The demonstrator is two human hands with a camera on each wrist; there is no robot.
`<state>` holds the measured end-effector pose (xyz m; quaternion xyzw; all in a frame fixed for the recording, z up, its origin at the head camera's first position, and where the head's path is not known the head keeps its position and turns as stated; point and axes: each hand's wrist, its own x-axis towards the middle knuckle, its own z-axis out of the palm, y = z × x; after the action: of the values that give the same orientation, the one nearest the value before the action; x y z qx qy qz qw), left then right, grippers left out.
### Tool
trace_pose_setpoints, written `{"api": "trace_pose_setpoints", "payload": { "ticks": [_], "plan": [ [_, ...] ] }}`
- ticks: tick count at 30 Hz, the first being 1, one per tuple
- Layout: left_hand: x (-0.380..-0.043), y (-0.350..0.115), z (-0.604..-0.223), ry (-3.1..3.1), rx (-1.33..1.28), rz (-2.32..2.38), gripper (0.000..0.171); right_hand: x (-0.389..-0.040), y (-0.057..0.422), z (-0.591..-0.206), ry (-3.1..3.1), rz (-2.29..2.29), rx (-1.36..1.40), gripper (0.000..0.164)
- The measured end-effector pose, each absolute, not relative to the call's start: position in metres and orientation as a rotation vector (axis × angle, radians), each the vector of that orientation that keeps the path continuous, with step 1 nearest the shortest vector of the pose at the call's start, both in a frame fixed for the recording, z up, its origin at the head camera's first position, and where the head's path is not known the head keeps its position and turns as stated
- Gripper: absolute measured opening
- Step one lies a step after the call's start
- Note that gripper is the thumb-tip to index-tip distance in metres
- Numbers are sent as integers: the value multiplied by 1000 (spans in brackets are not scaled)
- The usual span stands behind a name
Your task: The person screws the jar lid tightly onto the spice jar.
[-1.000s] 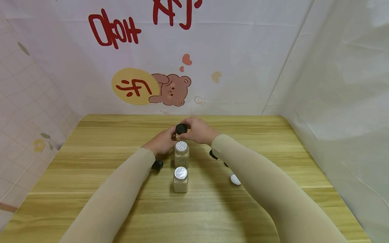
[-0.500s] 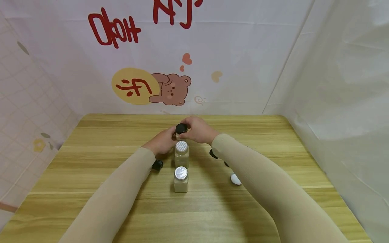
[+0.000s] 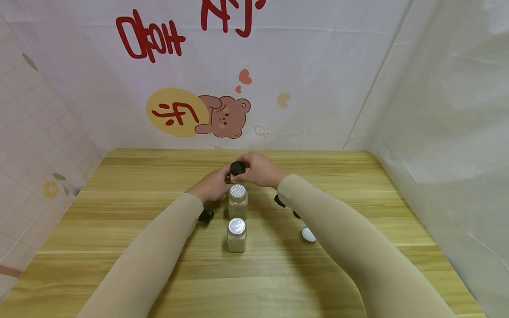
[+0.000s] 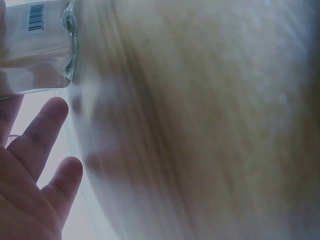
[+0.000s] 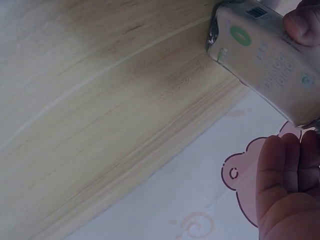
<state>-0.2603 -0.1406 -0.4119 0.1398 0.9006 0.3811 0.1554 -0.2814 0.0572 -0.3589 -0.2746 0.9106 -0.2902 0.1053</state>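
Observation:
Toward the back of the table, a glass spice jar of pale powder with a black lid [image 3: 237,168] is between my two hands. My left hand [image 3: 212,184] grips the jar from the left; the left wrist view shows its body [image 4: 35,50] above spread lower fingers [image 4: 42,130]. From the right, my right hand [image 3: 260,170] pinches the jar near its lid. In the right wrist view, a thumb [image 5: 302,25] presses the side of the jar [image 5: 265,60], whose label carries green print. Whether its base touches the table cannot be told.
Two more powder jars stand in line nearer me, a rear one [image 3: 237,207] and a front one [image 3: 237,238], both with silvery tops. A white round disc [image 3: 308,234] lies beside the right sleeve. Black objects [image 3: 206,216] show near both wrists. A printed sheet [image 3: 310,88] rises behind the table.

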Motion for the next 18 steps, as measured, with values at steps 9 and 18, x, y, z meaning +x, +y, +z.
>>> {"api": "trace_pose_setpoints", "payload": {
  "ticks": [9,18],
  "plan": [
    [-259,-141,-411,2580,401,1085,66,-281,57,-358,2678,-848,-803,45],
    [-262,-142,-414,2583,409,1094,64,-285,61,-361,2636,-882,-870,46]
  ]
}}
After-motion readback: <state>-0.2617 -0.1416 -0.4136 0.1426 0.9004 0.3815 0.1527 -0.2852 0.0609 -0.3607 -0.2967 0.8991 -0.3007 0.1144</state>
